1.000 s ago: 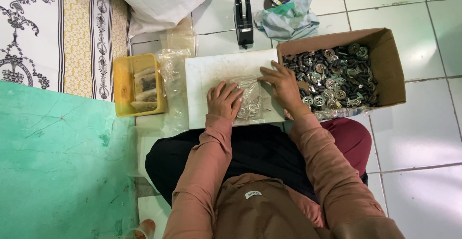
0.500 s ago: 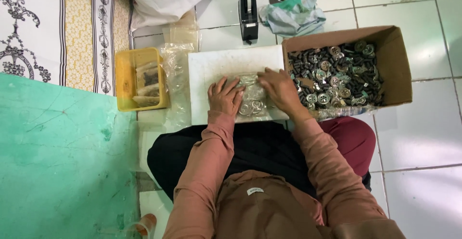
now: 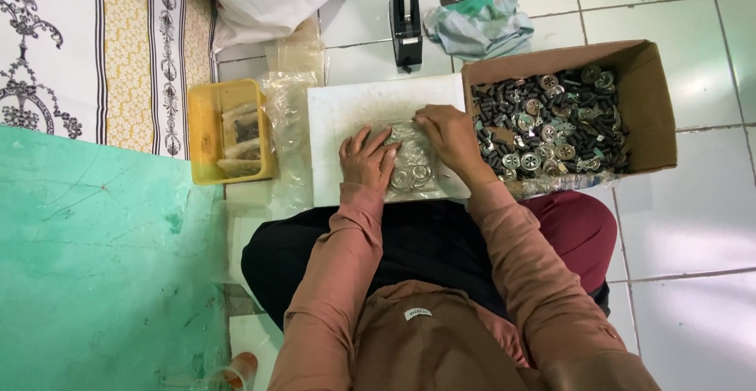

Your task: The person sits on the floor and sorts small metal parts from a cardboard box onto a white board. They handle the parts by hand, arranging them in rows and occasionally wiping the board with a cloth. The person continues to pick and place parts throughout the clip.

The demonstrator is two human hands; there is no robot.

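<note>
Both hands [image 3: 409, 151] on clear bag [image 3: 411, 163], cardboard box [image 3: 650, 100] just beside.

Single view: head-worn camera, looking almost straight down over the wearer's own chest and sleeves (lower centre of frame) onto a tiled floor [image 3: 693, 226]. Medium-close range; both forearms reach up-frame to a white board [image 3: 346, 115] at centre. Field spans a green mat [image 3: 94, 265] at lower left to a cardboard box [image 3: 654, 92] at upper right. No second view shares the scene.
</note>
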